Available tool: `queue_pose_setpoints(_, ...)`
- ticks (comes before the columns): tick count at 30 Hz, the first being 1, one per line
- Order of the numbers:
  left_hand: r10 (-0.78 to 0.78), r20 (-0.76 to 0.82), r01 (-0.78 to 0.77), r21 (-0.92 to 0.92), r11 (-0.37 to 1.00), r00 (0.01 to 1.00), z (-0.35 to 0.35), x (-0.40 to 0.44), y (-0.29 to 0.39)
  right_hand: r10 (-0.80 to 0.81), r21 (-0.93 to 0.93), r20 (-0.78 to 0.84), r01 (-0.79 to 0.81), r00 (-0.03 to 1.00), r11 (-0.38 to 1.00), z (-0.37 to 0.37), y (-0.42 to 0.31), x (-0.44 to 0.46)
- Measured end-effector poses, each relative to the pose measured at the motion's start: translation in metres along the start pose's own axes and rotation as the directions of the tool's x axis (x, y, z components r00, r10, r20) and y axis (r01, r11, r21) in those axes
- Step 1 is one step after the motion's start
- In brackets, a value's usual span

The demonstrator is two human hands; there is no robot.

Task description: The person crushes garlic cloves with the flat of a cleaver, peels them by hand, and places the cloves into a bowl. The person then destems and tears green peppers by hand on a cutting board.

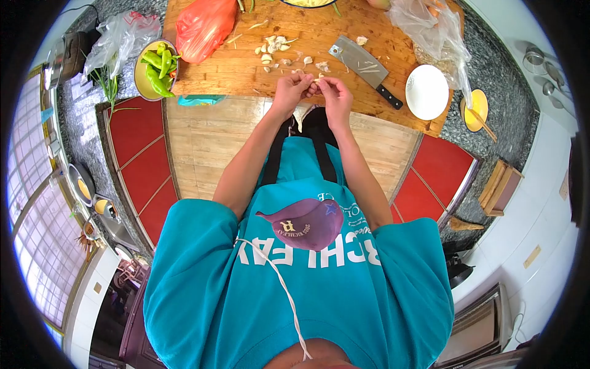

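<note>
At the near edge of the wooden board, my left hand (292, 92) and my right hand (335, 98) meet with fingertips pinched together. Between them is a small pale garlic clove (319, 79), partly covered by the fingers. Just beyond lie loose garlic cloves (270, 47) in a small pile, with bits of garlic skin (322, 66) scattered closer in. To the right of my hands a cleaver (364, 64) rests flat, its black handle toward the near edge and thin pale slivers on its blade.
The wooden board (246, 77) also carries a red plastic bag (204, 27) and a white bowl (427, 92). A bowl of green peppers (161, 67) stands left. Clear plastic bags (430, 31) lie at the back right, near a yellow bowl with chopsticks (474, 111).
</note>
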State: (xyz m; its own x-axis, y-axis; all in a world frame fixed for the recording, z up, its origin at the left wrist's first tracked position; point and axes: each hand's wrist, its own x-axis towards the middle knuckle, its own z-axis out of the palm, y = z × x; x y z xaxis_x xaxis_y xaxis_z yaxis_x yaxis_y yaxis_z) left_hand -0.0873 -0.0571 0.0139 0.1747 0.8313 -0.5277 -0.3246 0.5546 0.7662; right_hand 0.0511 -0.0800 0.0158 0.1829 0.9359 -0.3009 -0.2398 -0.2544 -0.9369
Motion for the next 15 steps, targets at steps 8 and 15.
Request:
queue_pose_setpoints(8,0.237,-0.164,-0.130,0.490,0.862,0.958,-0.011,0.004,-0.017,0.091,0.124,-0.042,-0.086,0.995,0.989,-0.012,0.009,0.001)
queue_pose_setpoints(15,0.573,-0.049,-0.326,0.782,0.532,0.818,-0.014,-0.008,0.011,-0.163,-0.498,-0.057,0.114,0.985,0.860,-0.016,0.011,0.008)
